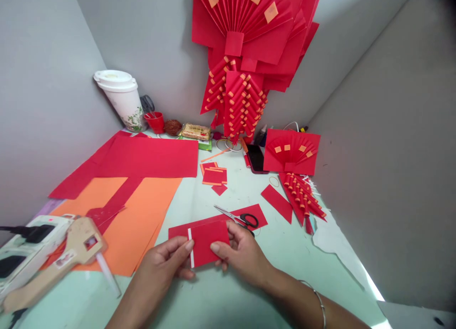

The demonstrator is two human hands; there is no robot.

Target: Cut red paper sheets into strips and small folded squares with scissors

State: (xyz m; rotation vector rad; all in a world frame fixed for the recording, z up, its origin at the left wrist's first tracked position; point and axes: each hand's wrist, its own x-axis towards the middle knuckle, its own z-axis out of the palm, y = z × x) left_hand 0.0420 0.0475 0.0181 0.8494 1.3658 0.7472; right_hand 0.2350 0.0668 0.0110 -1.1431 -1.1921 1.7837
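Note:
A red paper piece [210,243] with a white strip along its left end is held up between both hands, just above the table. My left hand [171,257] pinches it at the white strip, thumb on top. On the opposite edge my right hand [245,255] grips it, thumb over the front and fingers behind. Right behind it lie a long red paper strip [254,215] and black-handled scissors [245,218], blades pointing left. Farther back is a small stack of red pieces with orange edges [214,176].
A glue gun [76,246] and a white power strip [39,238] lie at left beside orange sheets [153,215] and a red sheet [153,158]. A white cup [123,101], phone [257,159] and red paper fan decoration [292,150] stand or lie toward the back.

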